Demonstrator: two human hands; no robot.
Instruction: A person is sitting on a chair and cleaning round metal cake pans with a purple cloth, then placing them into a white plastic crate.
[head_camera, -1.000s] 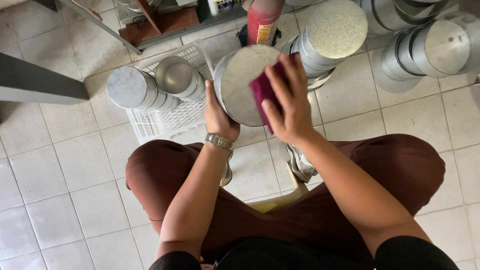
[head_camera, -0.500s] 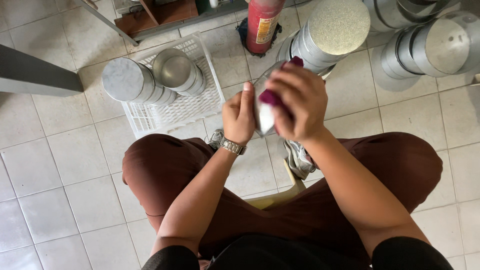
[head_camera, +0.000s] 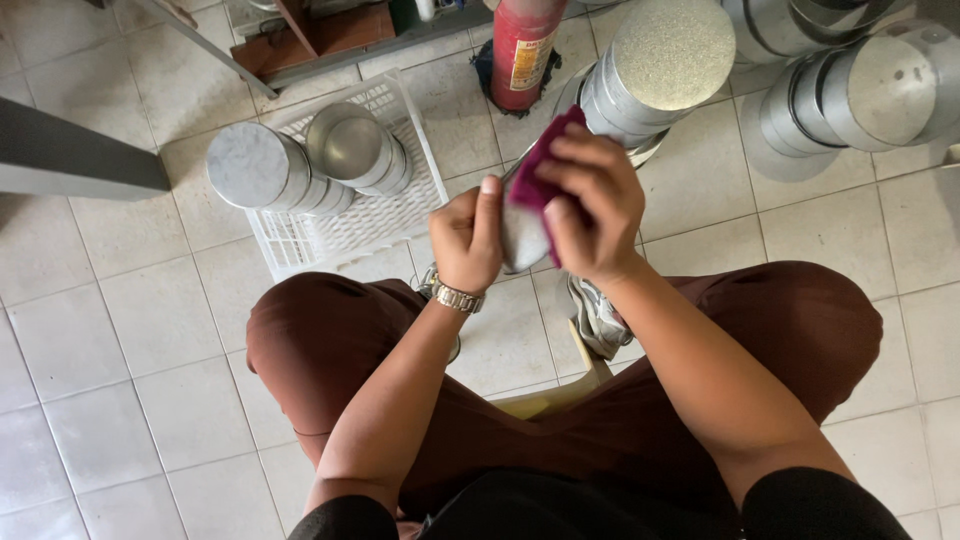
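Observation:
I sit over a tiled floor with brown trousers on my knees. My left hand, a metal watch on its wrist, grips a round metal pan held nearly edge-on between both hands. My right hand presses a magenta cloth against the pan's side and top. Most of the pan is hidden by my fingers and the cloth.
A white plastic crate on the floor holds two stacks of round metal pans. More pan stacks stand at the top right. A red cylinder stands behind them. A dark bench edge juts in at left.
The pan has turned from face-up and flat to almost edge-on, and both hands have come lower and closer together, with the cloth now wrapped over the pan's edge.

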